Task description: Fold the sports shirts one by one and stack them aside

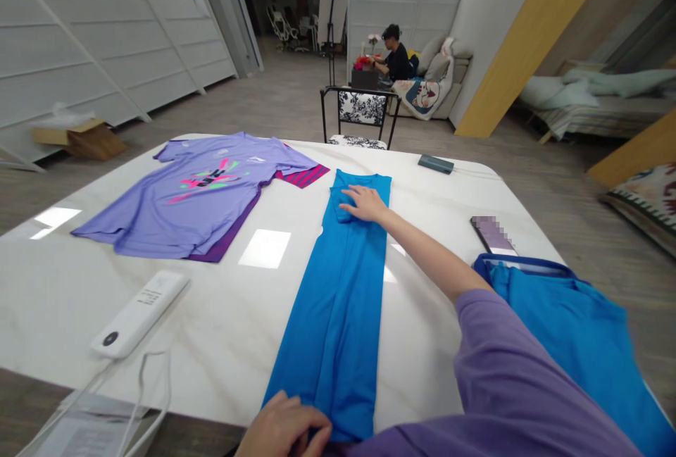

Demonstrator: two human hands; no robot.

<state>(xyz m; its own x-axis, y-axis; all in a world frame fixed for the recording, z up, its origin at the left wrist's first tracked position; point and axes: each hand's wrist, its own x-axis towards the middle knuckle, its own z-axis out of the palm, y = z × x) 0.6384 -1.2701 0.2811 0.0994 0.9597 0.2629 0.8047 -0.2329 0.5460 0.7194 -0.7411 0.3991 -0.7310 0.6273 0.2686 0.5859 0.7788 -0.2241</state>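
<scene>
A blue T-shirt (343,288) lies folded into a long narrow strip down the middle of the white table, with what looks like a sleeve folded over near its far end. My right hand (365,203) rests on that far part, fingers stretched out. At the near end, my left hand (285,425) has its fingers curled at the shirt's bottom edge, partly cut off by the frame. To the left, a lilac T-shirt (211,189) with a bright print is spread over darker purple and striped clothing (306,175).
More blue clothing (570,323) lies at the right edge, beside a phone (492,234). A dark case (436,164) sits at the back right. A white power strip (140,312) with cables lies front left. Beyond the table are a chair (362,108) and a seated person (396,59).
</scene>
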